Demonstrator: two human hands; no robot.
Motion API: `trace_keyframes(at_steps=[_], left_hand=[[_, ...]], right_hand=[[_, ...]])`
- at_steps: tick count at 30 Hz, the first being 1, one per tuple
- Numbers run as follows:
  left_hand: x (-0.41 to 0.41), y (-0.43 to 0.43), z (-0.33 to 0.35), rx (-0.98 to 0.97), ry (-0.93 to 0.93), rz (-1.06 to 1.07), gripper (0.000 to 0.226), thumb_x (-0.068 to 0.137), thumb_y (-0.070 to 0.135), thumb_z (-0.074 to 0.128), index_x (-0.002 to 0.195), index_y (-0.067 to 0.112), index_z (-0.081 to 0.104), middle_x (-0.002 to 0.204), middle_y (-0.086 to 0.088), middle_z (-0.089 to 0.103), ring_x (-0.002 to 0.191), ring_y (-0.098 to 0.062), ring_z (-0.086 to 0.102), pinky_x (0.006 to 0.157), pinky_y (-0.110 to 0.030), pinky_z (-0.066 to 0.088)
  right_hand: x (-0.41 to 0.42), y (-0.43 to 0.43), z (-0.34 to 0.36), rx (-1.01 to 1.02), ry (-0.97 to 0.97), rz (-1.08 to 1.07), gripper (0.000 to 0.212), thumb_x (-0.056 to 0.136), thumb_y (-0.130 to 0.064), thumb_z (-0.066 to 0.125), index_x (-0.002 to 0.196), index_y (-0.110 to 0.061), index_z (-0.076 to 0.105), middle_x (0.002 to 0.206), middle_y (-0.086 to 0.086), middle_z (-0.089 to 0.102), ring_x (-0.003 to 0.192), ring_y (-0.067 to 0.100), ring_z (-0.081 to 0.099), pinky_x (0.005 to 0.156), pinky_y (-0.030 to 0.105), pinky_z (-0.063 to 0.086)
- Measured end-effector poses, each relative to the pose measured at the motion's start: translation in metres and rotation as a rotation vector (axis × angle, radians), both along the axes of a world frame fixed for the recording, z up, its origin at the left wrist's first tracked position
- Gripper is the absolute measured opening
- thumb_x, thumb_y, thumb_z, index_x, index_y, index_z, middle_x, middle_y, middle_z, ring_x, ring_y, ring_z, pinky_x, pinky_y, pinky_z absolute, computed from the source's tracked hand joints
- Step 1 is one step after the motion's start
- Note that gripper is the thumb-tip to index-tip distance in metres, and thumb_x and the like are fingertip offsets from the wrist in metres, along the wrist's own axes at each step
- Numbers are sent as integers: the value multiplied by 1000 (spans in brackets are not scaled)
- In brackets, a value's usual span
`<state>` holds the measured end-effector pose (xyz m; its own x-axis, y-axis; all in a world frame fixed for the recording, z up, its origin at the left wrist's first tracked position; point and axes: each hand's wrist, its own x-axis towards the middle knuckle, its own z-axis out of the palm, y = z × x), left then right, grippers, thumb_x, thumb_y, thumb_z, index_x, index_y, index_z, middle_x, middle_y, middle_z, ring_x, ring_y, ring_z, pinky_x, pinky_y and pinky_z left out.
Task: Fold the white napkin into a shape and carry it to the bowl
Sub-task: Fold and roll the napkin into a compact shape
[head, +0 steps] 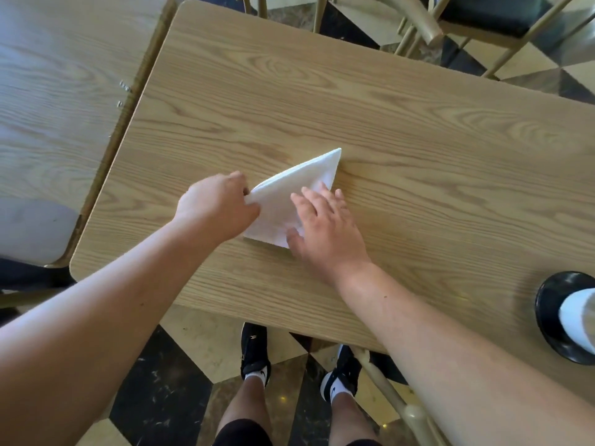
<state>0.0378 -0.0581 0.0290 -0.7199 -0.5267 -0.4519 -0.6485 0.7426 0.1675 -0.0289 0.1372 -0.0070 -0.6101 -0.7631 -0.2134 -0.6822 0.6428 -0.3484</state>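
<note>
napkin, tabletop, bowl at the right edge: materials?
Napkin: looks like matte white paper or thin cloth; it holds crisp, flat folded edges, so I can't tell which.
Tabletop: wood-grain surface with a low sheen, probably laminate given the uniform printed-looking grain and rounded corner.
Bowl: glossy black with bright highlights, likely glazed ceramic or plastic.

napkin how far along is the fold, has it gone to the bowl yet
Done: the white napkin already lies folded into a triangle on the table. In hand: the left hand pinches its left corner while the right hand presses it flat. Left: finishing the shape and carrying it to the black bowl at the right edge.
</note>
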Motion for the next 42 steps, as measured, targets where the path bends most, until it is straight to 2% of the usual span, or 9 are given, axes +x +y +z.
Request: trace_keyframes(at_steps=[5,9,13,16,19,23,31,37,42], left_hand=[[16,26,9,512,-149,170,18,88,38,74,83,21,75,73,2,76,69,-20,74,54,-26,56],[30,52,5,934,-59,497,16,93,22,75,106,12,75,97,-11,83,90,-28,81,82,-45,68],[32,73,6,1129,-81,578,16,96,24,73,105,12,76,94,-9,83,85,-22,79,91,-42,66],[35,77,2,957,-82,418,24,97,40,70,100,17,76,85,1,82,76,-19,79,85,-43,67],[47,63,-9,337,80,88,28,96,55,61,109,30,66,92,9,75,83,-19,74,70,-41,60],[66,37,-41,-49,414,-383,46,94,26,54,138,33,64,113,-2,60,103,-32,62,78,-50,58],[66,22,-67,-103,597,-616,36,94,27,62,126,32,76,108,-5,64,95,-30,62,82,-47,54],[69,23,-70,-106,582,-552,43,92,52,66,129,32,75,121,-6,66,107,-31,59,92,-49,45],[67,22,-69,-89,524,-526,42,88,54,64,120,27,75,126,-8,63,108,-37,58,93,-53,45]], right_hand=[[31,26,-3,-11,46,245,82,96,-62,55,156,-8,43,161,14,45,156,35,30,129,55,21],[42,55,-11,-9,40,301,102,87,-75,57,161,-8,35,166,11,38,160,31,23,130,54,17],[42,71,-19,-126,79,202,72,97,-49,53,155,-7,47,158,13,50,154,34,37,126,55,28],[32,75,-27,-240,164,169,45,97,-24,65,139,-9,66,144,11,65,141,37,54,121,55,37],[23,78,-32,-269,205,230,40,88,-11,80,127,-15,75,139,11,68,133,39,60,116,55,43],[17,77,-28,-332,201,272,32,89,-4,74,117,-17,79,131,10,72,124,38,64,112,50,45],[-3,67,-8,-268,-38,265,49,81,-12,39,106,-15,81,120,6,76,114,31,66,100,43,55],[-22,47,12,-179,-257,192,14,86,-29,67,90,-24,79,92,-6,74,92,23,62,86,38,52],[-39,18,26,-190,-400,-37,24,92,-42,69,75,-27,59,68,-7,59,65,11,55,61,35,46]])
